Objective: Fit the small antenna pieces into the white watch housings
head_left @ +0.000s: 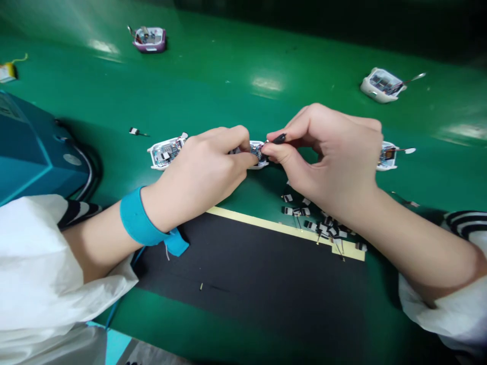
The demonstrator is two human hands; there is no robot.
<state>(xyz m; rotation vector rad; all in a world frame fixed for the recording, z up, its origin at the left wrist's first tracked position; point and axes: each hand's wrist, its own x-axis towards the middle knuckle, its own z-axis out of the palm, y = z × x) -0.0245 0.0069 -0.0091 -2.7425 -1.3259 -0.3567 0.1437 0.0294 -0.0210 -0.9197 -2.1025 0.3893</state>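
Observation:
In the middle of the bench, my left hand (213, 165) is closed, its thumb and index finger gripping a small white watch case (259, 161) with a bare circuit board inside. My fingers cover much of that case. My right hand (335, 147) pinches a short, slender black piece (279, 139) between thumb and fingertips, right at the case's right edge. What kind of piece it is I cannot make out. Just left of my left hand lies another open white case (165, 153) showing its board. A further case (388, 155) is partly hidden behind my right hand.
Small black-and-white parts with leads (329, 228) lie heaped below my right hand, beside a black mat (247, 268) with a yellow edge. A purple case (151, 40) and a cream case (382, 85) sit farther back. A blue box (34, 147) stands left.

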